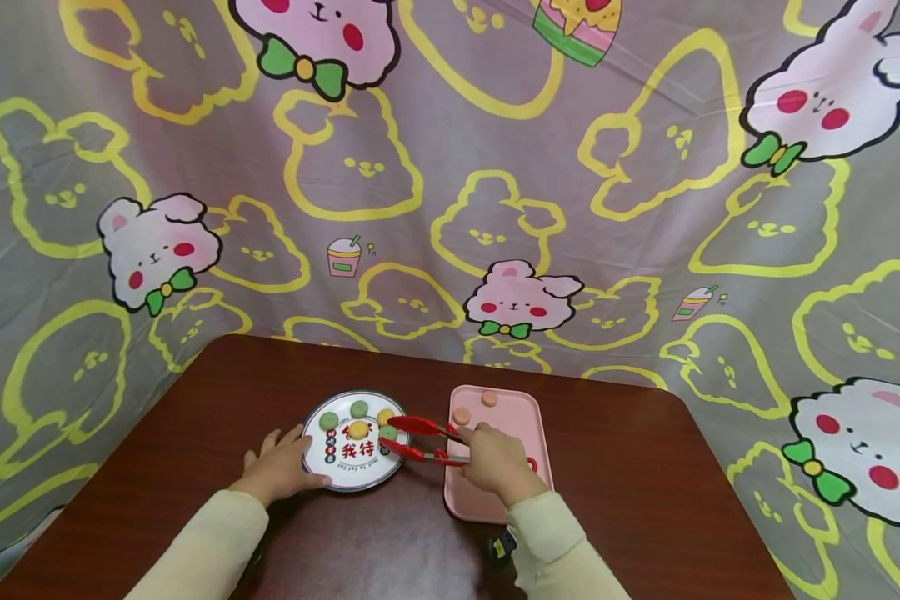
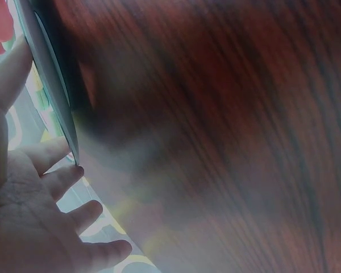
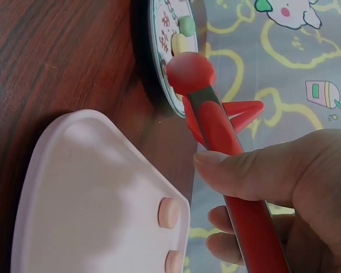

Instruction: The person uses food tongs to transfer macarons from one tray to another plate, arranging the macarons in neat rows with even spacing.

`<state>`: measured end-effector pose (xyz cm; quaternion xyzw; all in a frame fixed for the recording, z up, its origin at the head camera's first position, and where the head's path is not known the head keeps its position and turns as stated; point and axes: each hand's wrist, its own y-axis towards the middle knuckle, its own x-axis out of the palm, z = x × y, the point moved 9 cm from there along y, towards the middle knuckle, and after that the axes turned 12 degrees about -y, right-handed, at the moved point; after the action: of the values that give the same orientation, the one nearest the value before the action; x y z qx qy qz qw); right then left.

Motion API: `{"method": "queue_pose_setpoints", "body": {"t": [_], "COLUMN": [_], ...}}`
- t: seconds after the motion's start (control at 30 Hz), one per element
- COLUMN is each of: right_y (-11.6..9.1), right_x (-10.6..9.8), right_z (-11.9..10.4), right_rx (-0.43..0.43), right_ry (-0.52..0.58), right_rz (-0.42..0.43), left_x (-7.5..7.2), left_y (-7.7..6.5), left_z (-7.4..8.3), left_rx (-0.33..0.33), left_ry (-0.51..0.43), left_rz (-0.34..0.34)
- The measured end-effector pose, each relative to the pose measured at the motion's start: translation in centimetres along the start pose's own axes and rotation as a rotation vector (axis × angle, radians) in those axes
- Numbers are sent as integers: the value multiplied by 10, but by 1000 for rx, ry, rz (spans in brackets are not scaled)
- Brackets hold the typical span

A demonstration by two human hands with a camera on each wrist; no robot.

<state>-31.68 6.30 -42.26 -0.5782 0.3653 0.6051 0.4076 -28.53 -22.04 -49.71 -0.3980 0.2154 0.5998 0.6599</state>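
Note:
My right hand (image 1: 498,462) grips red-and-metal tongs (image 1: 431,457), held over the gap between plate and tray. The tongs' spread red tips reach over the right side of a white plate (image 1: 322,467) with red characters. A green macaron (image 1: 387,432) lies between the tips; whether they touch it I cannot tell. A yellow macaron (image 1: 386,417) sits just behind. Farther left on the plate are a yellow macaron (image 1: 357,430) and two green macarons (image 1: 329,422). My left hand (image 1: 277,467) touches the plate's left rim, fingers spread and thumb along the near edge.
A pink tray (image 1: 480,504) stands right of the plate, with two pink-orange macarons (image 1: 461,416) toward its back left. A red ring (image 1: 532,464) shows beside my right hand. Behind the brown table (image 1: 390,542) hangs a patterned curtain (image 1: 435,150).

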Motion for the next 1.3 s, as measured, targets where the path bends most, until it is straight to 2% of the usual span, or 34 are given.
{"method": "queue_pose_setpoints", "body": {"t": [1.03, 1.3], "right_y": [19, 24], "right_x": [-13, -16], "right_z": [-9, -12], "right_rx": [-29, -46], "right_ry": [-113, -142], "right_rz": [-132, -134], "left_x": [-1, -2], "left_y": [-2, -3], "left_z": [4, 4], "left_rx": [10, 1], "left_ry": [2, -8], "left_rz": [7, 6]}}
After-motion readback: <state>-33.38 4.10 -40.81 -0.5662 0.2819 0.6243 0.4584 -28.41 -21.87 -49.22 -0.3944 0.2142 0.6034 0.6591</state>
